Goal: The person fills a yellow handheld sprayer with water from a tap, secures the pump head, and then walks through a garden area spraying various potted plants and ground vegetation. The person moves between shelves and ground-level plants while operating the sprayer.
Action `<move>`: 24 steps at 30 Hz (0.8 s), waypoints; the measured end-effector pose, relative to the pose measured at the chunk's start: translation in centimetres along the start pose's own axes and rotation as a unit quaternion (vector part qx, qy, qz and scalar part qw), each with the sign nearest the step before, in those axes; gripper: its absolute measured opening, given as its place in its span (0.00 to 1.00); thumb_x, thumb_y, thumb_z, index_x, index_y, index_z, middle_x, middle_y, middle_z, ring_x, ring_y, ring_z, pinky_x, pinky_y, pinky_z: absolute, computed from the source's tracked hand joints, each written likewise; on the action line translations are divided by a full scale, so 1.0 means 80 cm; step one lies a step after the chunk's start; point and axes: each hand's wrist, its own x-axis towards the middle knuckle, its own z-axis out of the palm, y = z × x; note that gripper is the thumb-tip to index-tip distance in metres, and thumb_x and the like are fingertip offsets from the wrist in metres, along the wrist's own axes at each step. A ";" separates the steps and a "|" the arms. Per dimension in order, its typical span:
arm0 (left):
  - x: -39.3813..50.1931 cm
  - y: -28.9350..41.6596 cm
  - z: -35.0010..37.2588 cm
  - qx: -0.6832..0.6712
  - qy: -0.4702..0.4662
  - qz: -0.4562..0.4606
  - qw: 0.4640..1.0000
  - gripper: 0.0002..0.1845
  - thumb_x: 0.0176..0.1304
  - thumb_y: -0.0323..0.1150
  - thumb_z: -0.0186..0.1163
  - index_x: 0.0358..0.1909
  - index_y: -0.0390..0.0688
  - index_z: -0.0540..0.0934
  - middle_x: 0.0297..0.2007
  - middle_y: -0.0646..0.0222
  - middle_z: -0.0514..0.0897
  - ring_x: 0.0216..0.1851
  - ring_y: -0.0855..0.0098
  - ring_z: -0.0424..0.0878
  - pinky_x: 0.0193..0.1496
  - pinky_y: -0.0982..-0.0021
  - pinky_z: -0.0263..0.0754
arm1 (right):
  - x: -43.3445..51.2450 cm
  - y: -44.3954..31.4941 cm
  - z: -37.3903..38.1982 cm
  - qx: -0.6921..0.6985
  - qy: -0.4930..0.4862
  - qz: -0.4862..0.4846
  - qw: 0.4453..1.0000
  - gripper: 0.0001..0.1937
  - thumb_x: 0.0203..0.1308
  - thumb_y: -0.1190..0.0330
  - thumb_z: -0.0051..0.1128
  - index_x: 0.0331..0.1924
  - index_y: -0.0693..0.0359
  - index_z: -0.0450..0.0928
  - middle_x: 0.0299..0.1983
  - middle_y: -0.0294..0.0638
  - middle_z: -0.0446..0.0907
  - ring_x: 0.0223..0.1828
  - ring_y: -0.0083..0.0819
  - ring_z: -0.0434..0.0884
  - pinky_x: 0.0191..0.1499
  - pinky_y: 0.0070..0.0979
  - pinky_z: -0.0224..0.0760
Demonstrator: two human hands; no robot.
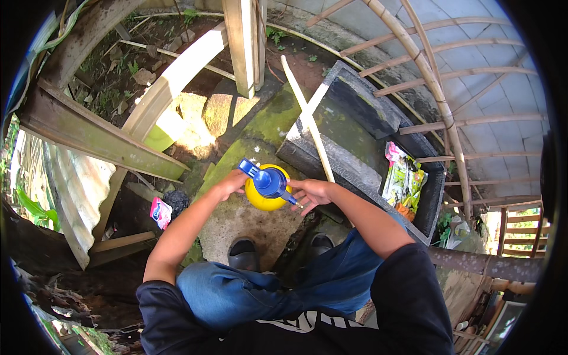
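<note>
A yellow pump spray bottle (265, 202) with a blue spray head (268, 182) is between my hands, above the mossy concrete slab. My left hand (234, 183) touches its left side, near the blue handle, with fingertips partly hidden behind the bottle. My right hand (312, 193) is at its right side, fingers spread around the blue nozzle with its brass-coloured tip; whether it bears any weight cannot be told.
A dark stone trough (328, 171) holding printed plastic packets (401, 182) lies at the right, with a pale stick (310, 120) across its edge. A pink packet (160, 213) lies at the left beside black plastic. Timber posts (244, 49) and a bamboo frame (437, 88) stand beyond.
</note>
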 end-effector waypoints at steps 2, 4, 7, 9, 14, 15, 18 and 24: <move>-0.005 0.003 -0.010 0.001 0.053 -0.019 0.998 0.25 0.70 0.52 0.49 0.58 0.44 0.73 0.50 0.65 0.78 0.49 0.68 0.79 0.43 0.66 0.78 | -0.005 -0.023 -0.007 -0.112 0.025 -0.003 0.993 0.44 0.61 0.35 0.46 0.69 0.62 0.57 0.66 0.56 0.64 0.59 0.48 0.76 0.54 0.43 0.76; -0.022 0.018 -0.021 -0.043 0.095 -0.004 0.994 0.21 0.71 0.45 0.48 0.56 0.41 0.74 0.42 0.65 0.80 0.45 0.68 0.81 0.39 0.69 0.78 | -0.014 -0.044 -0.008 -0.219 0.135 -0.025 0.966 0.33 0.63 0.43 0.51 0.60 0.64 0.72 0.57 0.50 0.75 0.49 0.39 0.82 0.44 0.36 0.81; -0.069 0.068 -0.037 -0.154 0.132 0.027 0.979 0.17 0.71 0.39 0.47 0.55 0.39 0.72 0.37 0.63 0.79 0.41 0.67 0.82 0.35 0.70 0.79 | -0.033 -0.077 -0.013 -0.219 0.179 -0.120 0.952 0.25 0.64 0.50 0.53 0.53 0.65 0.77 0.50 0.44 0.80 0.40 0.30 0.83 0.39 0.30 0.79; -0.104 0.108 -0.033 -0.198 0.103 0.030 0.974 0.17 0.71 0.37 0.47 0.56 0.39 0.70 0.39 0.60 0.79 0.42 0.66 0.82 0.36 0.69 0.80 | -0.042 -0.088 -0.009 -0.196 0.191 -0.250 0.929 0.20 0.63 0.57 0.54 0.50 0.66 0.77 0.46 0.42 0.82 0.39 0.26 0.82 0.37 0.28 0.77; -0.151 0.169 0.004 -0.037 0.010 0.148 0.988 0.22 0.67 0.35 0.56 0.60 0.43 0.67 0.51 0.58 0.74 0.48 0.63 0.80 0.49 0.67 0.78 | -0.046 -0.102 -0.002 -0.228 0.051 -0.305 0.923 0.18 0.63 0.64 0.51 0.54 0.61 0.76 0.50 0.39 0.81 0.45 0.27 0.81 0.47 0.28 0.74; -0.152 0.174 0.013 0.003 0.009 0.190 0.982 0.24 0.66 0.35 0.58 0.62 0.44 0.67 0.53 0.59 0.73 0.51 0.63 0.79 0.52 0.67 0.76 | -0.045 -0.104 -0.003 -0.282 0.071 -0.285 0.913 0.18 0.62 0.63 0.52 0.54 0.61 0.76 0.49 0.40 0.81 0.45 0.27 0.80 0.47 0.28 0.74; -0.153 0.178 0.030 0.088 0.004 0.231 0.969 0.31 0.61 0.38 0.65 0.63 0.44 0.67 0.56 0.60 0.70 0.58 0.62 0.74 0.58 0.64 0.72 | -0.045 -0.106 -0.005 -0.382 0.133 -0.207 0.891 0.21 0.54 0.65 0.64 0.51 0.61 0.76 0.49 0.44 0.79 0.46 0.28 0.78 0.45 0.28 0.75; -0.157 0.173 0.044 0.274 0.048 0.314 0.908 0.38 0.45 0.31 0.72 0.60 0.44 0.66 0.55 0.54 0.71 0.58 0.53 0.72 0.62 0.62 0.66 | -0.059 -0.100 -0.005 -0.347 0.238 -0.513 0.748 0.22 0.46 0.71 0.71 0.49 0.57 0.79 0.53 0.41 0.74 0.46 0.29 0.76 0.44 0.27 0.75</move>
